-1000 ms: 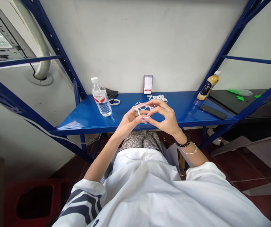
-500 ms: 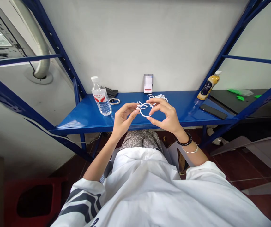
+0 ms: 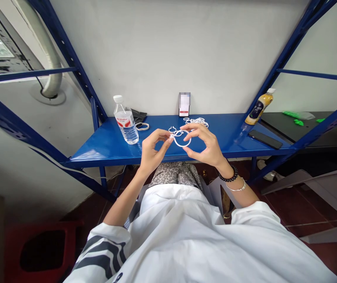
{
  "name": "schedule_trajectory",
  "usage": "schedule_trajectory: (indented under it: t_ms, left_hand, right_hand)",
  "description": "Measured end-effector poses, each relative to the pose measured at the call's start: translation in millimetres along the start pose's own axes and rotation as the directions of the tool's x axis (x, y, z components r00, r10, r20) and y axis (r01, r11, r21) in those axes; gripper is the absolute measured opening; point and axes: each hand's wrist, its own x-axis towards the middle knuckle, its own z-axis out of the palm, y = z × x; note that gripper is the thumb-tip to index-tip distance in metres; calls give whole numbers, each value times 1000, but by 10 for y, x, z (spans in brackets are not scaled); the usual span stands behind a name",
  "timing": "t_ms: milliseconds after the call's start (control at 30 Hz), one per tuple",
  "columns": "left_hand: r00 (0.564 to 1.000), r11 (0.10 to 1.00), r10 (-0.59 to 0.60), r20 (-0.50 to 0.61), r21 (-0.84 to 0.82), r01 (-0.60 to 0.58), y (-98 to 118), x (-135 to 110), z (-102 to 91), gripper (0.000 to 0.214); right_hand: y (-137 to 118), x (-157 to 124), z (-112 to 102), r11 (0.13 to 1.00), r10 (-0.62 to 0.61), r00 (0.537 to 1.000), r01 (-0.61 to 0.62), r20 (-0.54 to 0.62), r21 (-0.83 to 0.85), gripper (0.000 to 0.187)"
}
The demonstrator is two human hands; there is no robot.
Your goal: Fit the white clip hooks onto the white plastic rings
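Above the front edge of a blue shelf [image 3: 106, 147], the left hand [image 3: 151, 152] and right hand [image 3: 207, 147] pinch one white ring [image 3: 183, 144] between fingertips; whether its ends are joined cannot be told; a heap of rings [image 3: 197, 121] lies loose just behind; a water bottle [image 3: 126, 122] stands left, a dark phone [image 3: 265, 139] lies right; nothing blocks the hands.

The person wore a loose white top [image 3: 204, 236] with wide sleeves that ended near the elbows. The left sleeve [image 3: 100, 255] carried dark grey curved stripes near its hem. Trousers [image 3: 176, 175] in a grey-and-brown speckled animal print covered the knees. At the wrist of the right hand [image 3: 205, 145] sat a bracelet of round black beads [image 3: 229, 175] and, just behind it, a thin silver bangle [image 3: 237, 188].
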Motion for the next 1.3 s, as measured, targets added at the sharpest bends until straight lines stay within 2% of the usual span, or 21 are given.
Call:
schedule_trajectory:
  t_ms: [400,767,900,1033,1133,1233,1300]
  left_hand:
    - [995,996,94,22,11,-94,21,7,-37,10]
    - [980,980,198,-18,27,-197,-2,5,-45,7]
    - [980,981,195,-24,17,-195,-3,9,-45,10]
    - [993,993,116,-29,-10,-117,12,10,-40,13]
    - [1000,1000,-19,-22,-20,18,13,5,-26,18]
    - [982,981,-187,6,-59,187,-2,5,-9,28]
    - [957,950,-280,80,-119,288,-12,9,1,36]
  right_hand:
    - [-7,-3,6,1000,-4,1000,4,22,22,16]
    - [-9,-7,13,998,1,999,-3,47,61,17]
    - [-6,-10,6,999,-8,999,5,47,49,14]
    - [-6,-16,1,999,-19,999,18,44,26,8]
    - [-10,-16,4,999,-16,1000,17,21,-31,7]
    - [6,-19,28,984,-63,998,59,-19,-168,8]
    - [36,-32,63,954,-124,992,113,-23,-277,9]
